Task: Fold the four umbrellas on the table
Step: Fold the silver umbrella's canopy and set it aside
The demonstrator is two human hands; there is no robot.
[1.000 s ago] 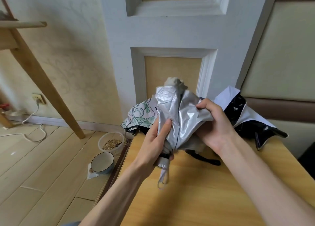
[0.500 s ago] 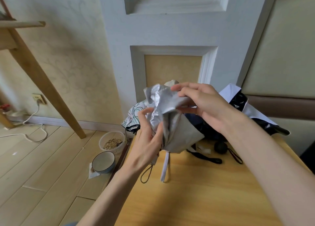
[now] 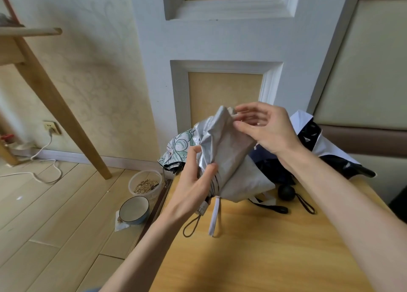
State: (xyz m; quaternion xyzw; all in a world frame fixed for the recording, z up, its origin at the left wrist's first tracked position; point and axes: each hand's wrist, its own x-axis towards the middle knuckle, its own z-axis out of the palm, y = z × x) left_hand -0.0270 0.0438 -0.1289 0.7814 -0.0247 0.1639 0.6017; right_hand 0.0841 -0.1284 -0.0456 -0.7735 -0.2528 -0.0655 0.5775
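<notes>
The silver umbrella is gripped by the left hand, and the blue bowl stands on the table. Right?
No. The head view shows the blue bowl on the floor, beside the table; the left hand does grip the silver umbrella.

**Hands raised: left clamped, right loose**

Grips umbrella [image 3: 229,159] low down with left hand [image 3: 193,181], thumb in front, fingers curled round. Holds right hand [image 3: 264,131] higher, back to camera, fingers spread and lightly bent. Has right thumb and index tips at umbrella's top; can't confirm a pinch. Enters with left forearm [image 3: 143,247] from bottom centre and right forearm [image 3: 341,203] from bottom right, both bare, converging upward.
</notes>
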